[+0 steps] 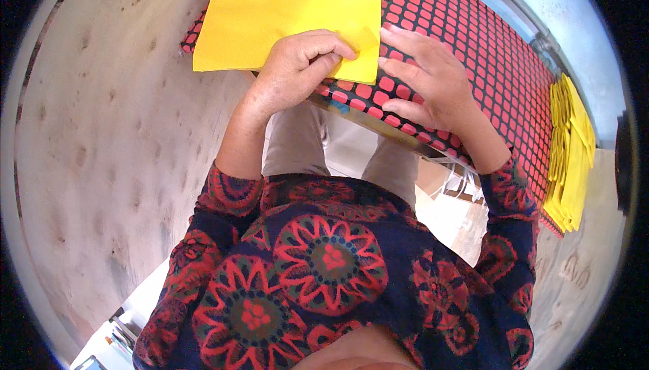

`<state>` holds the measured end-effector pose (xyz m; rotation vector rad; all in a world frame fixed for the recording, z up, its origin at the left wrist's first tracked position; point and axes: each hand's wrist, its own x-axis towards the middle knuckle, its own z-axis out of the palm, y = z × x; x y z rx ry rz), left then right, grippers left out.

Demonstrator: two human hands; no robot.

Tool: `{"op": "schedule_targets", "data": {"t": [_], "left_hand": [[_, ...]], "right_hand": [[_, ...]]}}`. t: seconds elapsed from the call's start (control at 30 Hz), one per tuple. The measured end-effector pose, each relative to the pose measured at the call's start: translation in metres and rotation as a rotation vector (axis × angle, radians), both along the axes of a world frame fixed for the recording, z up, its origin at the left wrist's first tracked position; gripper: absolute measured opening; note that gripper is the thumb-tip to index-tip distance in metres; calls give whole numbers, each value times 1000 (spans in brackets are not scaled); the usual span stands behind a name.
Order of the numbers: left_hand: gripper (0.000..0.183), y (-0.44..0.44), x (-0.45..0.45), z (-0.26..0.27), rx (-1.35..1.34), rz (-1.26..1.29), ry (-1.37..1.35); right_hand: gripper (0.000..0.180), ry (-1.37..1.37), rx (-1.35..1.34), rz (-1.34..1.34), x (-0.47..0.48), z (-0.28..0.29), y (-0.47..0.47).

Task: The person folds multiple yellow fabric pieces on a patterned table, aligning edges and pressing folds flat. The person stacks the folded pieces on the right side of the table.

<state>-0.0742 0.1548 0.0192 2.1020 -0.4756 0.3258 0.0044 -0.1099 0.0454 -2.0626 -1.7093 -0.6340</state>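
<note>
A yellow fabric-like sheet [284, 10] lies over the left end of a table covered with a red-and-black patterned cloth [456, 66]. My left hand [304, 66] rests on the sheet near its lower right corner, the fingers curled and the thumb and index finger close together at the material; whether they pinch it cannot be told. Just right of the sheet, my right hand [431, 76] is spread over the patterned cover, palm down. Its upper fingertips are at the sheet's right edge, and nothing is held in it.
Folded yellow pieces [568, 152] are stacked at the table's far right end. A pipe [545, 40] runs along the blue wall behind. Below the table's near edge are white cords [451, 172] and a cardboard box. Pens or similar items lie on a white surface at bottom left.
</note>
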Motion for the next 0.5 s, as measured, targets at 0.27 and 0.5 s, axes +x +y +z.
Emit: {"op": "schedule_targets", "data": {"t": [0.27, 0.5], "left_hand": [[16, 2, 2, -5, 11, -10, -46], [17, 3, 1, -1, 17, -28, -3]], "right_hand": [[50, 204, 284, -205, -40, -21, 9], [51, 125, 125, -235, -45, -23, 12]]}}
